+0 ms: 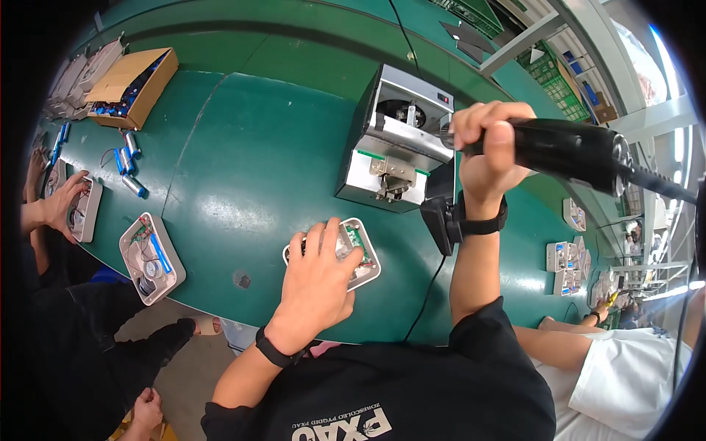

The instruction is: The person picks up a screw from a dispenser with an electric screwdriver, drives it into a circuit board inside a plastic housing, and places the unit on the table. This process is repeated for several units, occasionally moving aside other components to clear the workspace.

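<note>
A long green counter [243,147] stretches across the room. Beyond its far right side are a pale metal frame [523,44] and green crates [553,90], with bright strip lights [678,151] farther right. Greyish floor [185,367] shows below its near left edge.

A left hand [316,272] hides much of a rounded white plastic housing [365,272]; a right hand [489,151] covers part of a black cylindrical power tool [566,151], its black cord [662,184] cut off at right.
</note>
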Demonstrator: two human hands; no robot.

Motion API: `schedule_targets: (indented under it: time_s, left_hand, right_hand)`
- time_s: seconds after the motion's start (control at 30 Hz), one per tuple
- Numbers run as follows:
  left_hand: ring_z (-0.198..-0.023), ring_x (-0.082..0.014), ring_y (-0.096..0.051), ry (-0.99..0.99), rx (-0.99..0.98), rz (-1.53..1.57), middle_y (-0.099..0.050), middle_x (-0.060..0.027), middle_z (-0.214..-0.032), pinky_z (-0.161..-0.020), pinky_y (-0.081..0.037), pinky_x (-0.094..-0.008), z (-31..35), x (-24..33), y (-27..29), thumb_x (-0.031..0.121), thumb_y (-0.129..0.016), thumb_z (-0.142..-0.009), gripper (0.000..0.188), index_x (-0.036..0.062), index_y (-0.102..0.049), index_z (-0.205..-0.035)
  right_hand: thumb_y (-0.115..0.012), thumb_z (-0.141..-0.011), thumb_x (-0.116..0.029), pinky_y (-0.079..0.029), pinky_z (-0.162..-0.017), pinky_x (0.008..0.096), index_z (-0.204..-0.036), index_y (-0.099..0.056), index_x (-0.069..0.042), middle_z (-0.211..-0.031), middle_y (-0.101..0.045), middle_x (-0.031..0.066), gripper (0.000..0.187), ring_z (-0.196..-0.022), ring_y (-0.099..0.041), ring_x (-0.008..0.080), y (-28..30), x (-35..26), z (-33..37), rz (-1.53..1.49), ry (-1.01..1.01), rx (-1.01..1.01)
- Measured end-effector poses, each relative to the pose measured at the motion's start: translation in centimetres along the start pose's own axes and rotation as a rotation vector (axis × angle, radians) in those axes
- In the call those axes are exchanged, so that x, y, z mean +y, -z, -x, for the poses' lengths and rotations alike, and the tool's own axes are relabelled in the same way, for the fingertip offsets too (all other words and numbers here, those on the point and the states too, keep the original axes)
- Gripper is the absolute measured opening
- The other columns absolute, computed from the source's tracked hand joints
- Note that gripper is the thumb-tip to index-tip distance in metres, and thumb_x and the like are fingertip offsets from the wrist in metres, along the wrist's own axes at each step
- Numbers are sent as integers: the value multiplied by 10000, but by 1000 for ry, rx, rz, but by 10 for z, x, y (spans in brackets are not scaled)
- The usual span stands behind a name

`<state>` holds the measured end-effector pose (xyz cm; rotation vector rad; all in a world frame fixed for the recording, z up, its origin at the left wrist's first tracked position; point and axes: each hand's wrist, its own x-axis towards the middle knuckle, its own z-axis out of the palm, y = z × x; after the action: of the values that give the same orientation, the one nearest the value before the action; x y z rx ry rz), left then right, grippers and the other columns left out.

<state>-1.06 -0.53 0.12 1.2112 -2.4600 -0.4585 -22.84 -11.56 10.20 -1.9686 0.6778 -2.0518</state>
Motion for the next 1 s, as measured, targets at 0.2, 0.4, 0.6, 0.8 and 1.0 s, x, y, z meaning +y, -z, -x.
schedule_targets:
  time_s: [0.2,0.4,0.6,0.8,1.0]
  left_hand:
    - [-1284,-418,-451,9,-26,26,-457,-253,-1420,-1070,-344,-539,-1,0,-2,166,-808,-631,506,131,-704,-1125]
    - [-1281,-416,-452,5,-31,17,-458,-252,-1419,-1070,-344,-538,-1,1,-1,171,-810,-629,516,132,-703,-1132]
    - [-1278,-416,-454,8,-32,11,-461,-253,-1410,-1063,-349,-541,0,0,-4,174,-799,-635,524,134,-701,-1148]
    - [-1276,-380,-472,17,-12,-8,-481,-235,-1399,-1053,-368,-515,-2,1,-2,172,-791,-631,498,111,-706,-1118]
    - [-1273,-379,-475,21,-29,6,-488,-234,-1397,-1055,-372,-518,-3,1,-1,169,-787,-636,516,114,-707,-1143]
  right_hand:
    - [-669,-921,-396,-435,-516,352,-893,-481,-61,-611,-468,57,385,-479,-442,166,3,-27,4,-324,-330,-66]
    - [-659,-918,-364,-419,-482,330,-863,-470,-49,-589,-469,60,371,-462,-426,154,-18,-12,37,-247,-535,-60]
    - [-676,-909,-345,-417,-472,319,-848,-462,-37,-590,-475,63,380,-465,-437,149,-23,-29,50,-222,-713,-96]
    - [-715,-899,-270,-415,-471,298,-842,-462,-25,-607,-481,52,357,-488,-454,141,-43,-24,82,-408,-657,-184]
    - [-736,-892,-204,-404,-472,279,-842,-460,-18,-618,-479,40,336,-509,-451,125,-44,-8,103,-363,-617,-227]
